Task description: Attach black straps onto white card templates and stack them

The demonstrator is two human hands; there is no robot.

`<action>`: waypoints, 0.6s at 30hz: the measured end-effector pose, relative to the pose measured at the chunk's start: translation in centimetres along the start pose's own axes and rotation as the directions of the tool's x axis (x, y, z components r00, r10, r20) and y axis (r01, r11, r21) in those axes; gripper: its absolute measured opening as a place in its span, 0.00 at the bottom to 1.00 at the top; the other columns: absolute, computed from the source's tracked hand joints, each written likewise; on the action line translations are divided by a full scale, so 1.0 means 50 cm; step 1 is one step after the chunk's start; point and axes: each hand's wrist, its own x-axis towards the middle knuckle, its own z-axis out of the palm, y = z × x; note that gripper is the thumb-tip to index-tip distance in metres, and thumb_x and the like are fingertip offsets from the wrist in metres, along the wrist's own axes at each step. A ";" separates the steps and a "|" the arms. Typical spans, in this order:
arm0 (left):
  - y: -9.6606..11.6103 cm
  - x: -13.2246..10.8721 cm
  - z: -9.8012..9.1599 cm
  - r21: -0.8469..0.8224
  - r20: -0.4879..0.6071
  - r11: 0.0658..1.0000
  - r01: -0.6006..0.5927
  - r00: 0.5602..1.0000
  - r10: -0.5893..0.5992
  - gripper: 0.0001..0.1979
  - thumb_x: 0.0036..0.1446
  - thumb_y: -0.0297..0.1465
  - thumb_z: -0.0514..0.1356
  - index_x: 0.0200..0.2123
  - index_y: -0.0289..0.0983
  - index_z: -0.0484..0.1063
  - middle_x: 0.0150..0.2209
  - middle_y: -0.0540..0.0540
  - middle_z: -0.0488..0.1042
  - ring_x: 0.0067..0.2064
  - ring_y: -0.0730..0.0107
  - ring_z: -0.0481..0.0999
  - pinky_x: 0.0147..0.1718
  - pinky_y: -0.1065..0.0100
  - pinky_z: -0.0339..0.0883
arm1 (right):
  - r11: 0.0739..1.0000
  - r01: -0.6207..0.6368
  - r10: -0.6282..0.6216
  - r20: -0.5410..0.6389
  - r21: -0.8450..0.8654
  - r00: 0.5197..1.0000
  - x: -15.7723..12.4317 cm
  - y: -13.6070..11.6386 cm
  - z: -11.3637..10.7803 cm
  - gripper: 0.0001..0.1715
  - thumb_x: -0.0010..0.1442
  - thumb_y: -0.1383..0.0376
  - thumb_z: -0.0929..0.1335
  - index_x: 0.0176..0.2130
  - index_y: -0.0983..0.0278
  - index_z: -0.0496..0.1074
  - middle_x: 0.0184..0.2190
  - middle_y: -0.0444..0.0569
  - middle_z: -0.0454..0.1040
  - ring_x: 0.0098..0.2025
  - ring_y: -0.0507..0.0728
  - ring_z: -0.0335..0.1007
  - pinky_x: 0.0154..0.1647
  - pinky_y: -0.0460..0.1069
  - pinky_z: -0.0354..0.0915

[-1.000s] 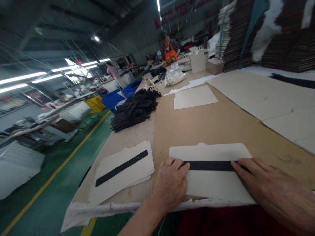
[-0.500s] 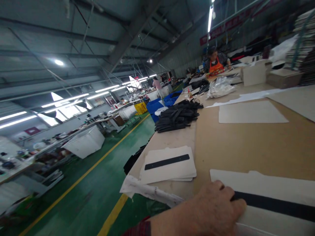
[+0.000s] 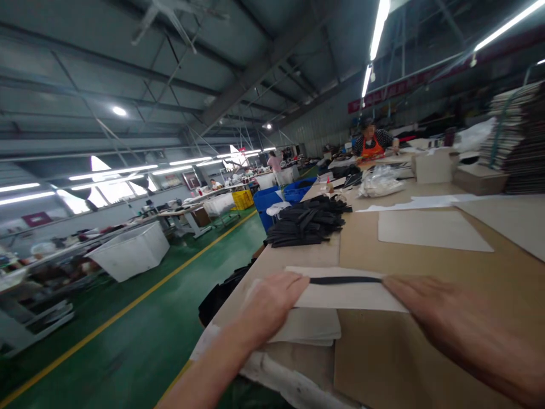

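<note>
Between my two hands is an off-white board (image 3: pixel 344 296) with a black strip (image 3: pixel 344 280) across it. My left hand (image 3: pixel 272 298) is closed on its left end, fingertips beside the strip. At the right end, my right hand (image 3: pixel 430 301) grips the board, its fingers stretched along it and slightly blurred. Under the board, a small stack of similar off-white boards (image 3: pixel 309 328) lies near the table's left edge; the held board hides its far part. I cannot tell whether the held board touches the stack.
A heap of black strips (image 3: pixel 309 221) lies farther back along the table (image 3: pixel 366 352). A larger pale board (image 3: pixel 430 230) and a clear plastic bag (image 3: pixel 380 182) are on the right half. Blue bins (image 3: pixel 264 207) stand beside the table. A person in an orange apron (image 3: pixel 371 149) works behind.
The board with the black strip has moved left from the right front of the table to above the stack. My right hand has come into view, and the camera view has shifted.
</note>
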 end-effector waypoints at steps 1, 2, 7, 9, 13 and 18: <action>-0.035 -0.039 0.011 0.025 -0.024 0.999 0.027 0.999 -0.026 0.27 0.63 0.17 0.46 0.62 0.38 0.68 0.59 0.41 0.76 0.59 0.62 0.75 0.61 0.56 0.70 | 1.000 0.026 -0.026 0.047 0.007 0.999 0.038 -0.028 0.020 0.24 0.61 0.74 0.61 0.50 0.59 0.78 0.45 0.53 0.82 0.43 0.63 0.79 0.46 0.57 0.74; -0.067 -0.080 0.027 0.036 -0.018 0.996 0.082 0.996 -0.082 0.30 0.63 0.16 0.45 0.64 0.40 0.67 0.61 0.42 0.74 0.62 0.62 0.73 0.64 0.55 0.67 | 0.998 0.053 -0.055 0.108 0.024 0.993 0.074 -0.057 0.044 0.27 0.60 0.77 0.60 0.51 0.62 0.77 0.47 0.55 0.81 0.47 0.63 0.78 0.50 0.59 0.73; -0.153 -0.264 0.137 -0.078 0.283 0.961 0.265 0.930 -0.233 0.26 0.67 0.35 0.57 0.67 0.50 0.65 0.66 0.46 0.70 0.66 0.54 0.69 0.67 0.50 0.63 | 0.956 -0.026 -0.133 0.514 0.291 0.847 0.142 -0.163 0.167 0.34 0.66 0.61 0.66 0.67 0.71 0.65 0.69 0.66 0.61 0.71 0.70 0.55 0.70 0.67 0.55; -0.156 -0.297 0.162 -0.130 0.399 0.936 0.328 0.881 -0.254 0.38 0.62 0.49 0.63 0.71 0.48 0.57 0.72 0.42 0.58 0.71 0.47 0.61 0.68 0.46 0.59 | 0.926 -0.121 -0.161 0.663 0.358 0.731 0.132 -0.171 0.194 0.53 0.62 0.48 0.69 0.72 0.73 0.54 0.74 0.69 0.45 0.76 0.74 0.38 0.73 0.71 0.45; -0.141 -0.281 0.150 -0.171 0.446 0.899 0.403 0.845 -0.294 0.33 0.64 0.53 0.59 0.68 0.47 0.65 0.70 0.41 0.62 0.70 0.47 0.62 0.70 0.44 0.53 | 0.892 -0.191 -0.186 0.719 0.409 0.670 0.116 -0.156 0.197 0.55 0.63 0.42 0.66 0.74 0.71 0.50 0.75 0.66 0.38 0.76 0.73 0.31 0.74 0.71 0.38; -0.123 -0.208 0.097 -0.204 0.403 0.861 0.466 0.841 -0.361 0.20 0.68 0.45 0.55 0.58 0.47 0.73 0.61 0.46 0.75 0.62 0.56 0.72 0.66 0.55 0.58 | 0.884 -0.212 -0.106 0.619 0.418 0.778 0.088 -0.095 0.186 0.38 0.71 0.50 0.61 0.71 0.65 0.59 0.73 0.59 0.51 0.75 0.67 0.44 0.74 0.66 0.46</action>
